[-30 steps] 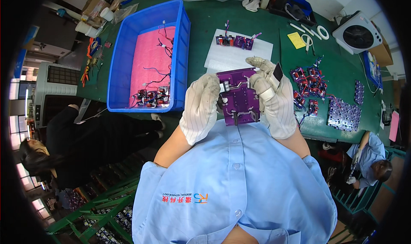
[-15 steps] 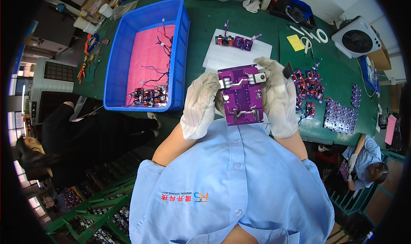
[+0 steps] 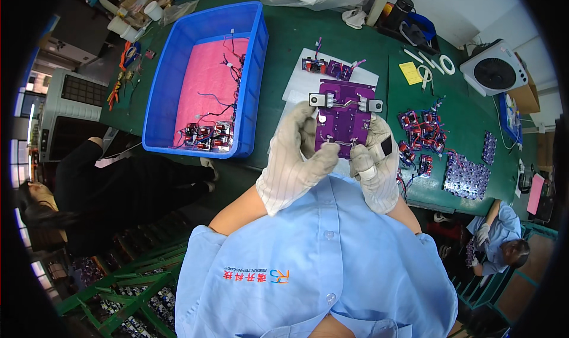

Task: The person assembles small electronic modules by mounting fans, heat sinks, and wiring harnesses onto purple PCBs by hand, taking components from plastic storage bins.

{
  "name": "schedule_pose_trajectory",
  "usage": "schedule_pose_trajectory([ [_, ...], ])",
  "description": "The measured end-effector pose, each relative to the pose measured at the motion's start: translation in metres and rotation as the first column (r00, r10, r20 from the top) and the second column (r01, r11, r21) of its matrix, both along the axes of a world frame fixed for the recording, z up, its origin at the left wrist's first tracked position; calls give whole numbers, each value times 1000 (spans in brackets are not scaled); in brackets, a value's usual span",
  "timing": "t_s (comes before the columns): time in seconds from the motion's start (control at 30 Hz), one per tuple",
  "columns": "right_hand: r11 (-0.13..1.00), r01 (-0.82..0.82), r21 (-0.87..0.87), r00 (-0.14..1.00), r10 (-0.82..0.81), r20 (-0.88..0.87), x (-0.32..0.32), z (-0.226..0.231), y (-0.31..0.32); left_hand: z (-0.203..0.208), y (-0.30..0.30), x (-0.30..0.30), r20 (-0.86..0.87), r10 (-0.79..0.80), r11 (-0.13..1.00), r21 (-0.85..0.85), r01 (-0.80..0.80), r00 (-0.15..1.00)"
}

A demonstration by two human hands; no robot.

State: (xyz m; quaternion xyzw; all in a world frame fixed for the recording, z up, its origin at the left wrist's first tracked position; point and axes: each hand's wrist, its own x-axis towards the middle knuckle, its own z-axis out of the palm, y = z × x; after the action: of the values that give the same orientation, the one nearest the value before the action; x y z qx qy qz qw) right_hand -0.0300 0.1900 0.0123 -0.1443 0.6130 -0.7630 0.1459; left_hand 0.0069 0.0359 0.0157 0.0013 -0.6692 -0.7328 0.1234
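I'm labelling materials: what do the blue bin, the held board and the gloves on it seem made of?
Bin: likely plastic, smooth, evenly blue, with a moulded-looking rim.
Board: probably laminate with a purple coating, carrying silvery tracks.
Gloves: apparently fabric, matte, from the wrinkles and grey soiling; fibre unclear.

I now have the white-gloved left hand (image 3: 296, 166) and white-gloved right hand (image 3: 378, 175) gripping the purple rectangular circuit board (image 3: 345, 122) lower, thumbs brought to its near edge; above the left grip, the silver metal bracket (image 3: 317, 100) is uncovered.
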Motion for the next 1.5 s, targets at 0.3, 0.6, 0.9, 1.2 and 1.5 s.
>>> schedule_pose_trajectory([
  [0.3, 999, -19, 51, 998, 15, 63, -2, 1, 0, 11, -5, 3, 207, -43, 995, -83, 62, 977],
  [0.6, 997, 18, -78, 948, 8, 319, -7, -10, 9, -10, -12, 4, 53, -46, 973, -224, 56, 998],
  [0.9, 961, 65, -269, 903, 58, 425, -10, -9, 12, -29, -16, 3, 26, -60, 947, -313, 65, 998],
  [1.2, 866, 72, -495, 844, 211, 493, -15, -17, 9, -13, -3, -3, 246, -234, 919, 371, 131, 941],
  [1.5, 897, -73, -437, 866, 274, 417, -15, -33, 19, -16, 1, -10, 320, -199, 861, 509, 9, 926],
])
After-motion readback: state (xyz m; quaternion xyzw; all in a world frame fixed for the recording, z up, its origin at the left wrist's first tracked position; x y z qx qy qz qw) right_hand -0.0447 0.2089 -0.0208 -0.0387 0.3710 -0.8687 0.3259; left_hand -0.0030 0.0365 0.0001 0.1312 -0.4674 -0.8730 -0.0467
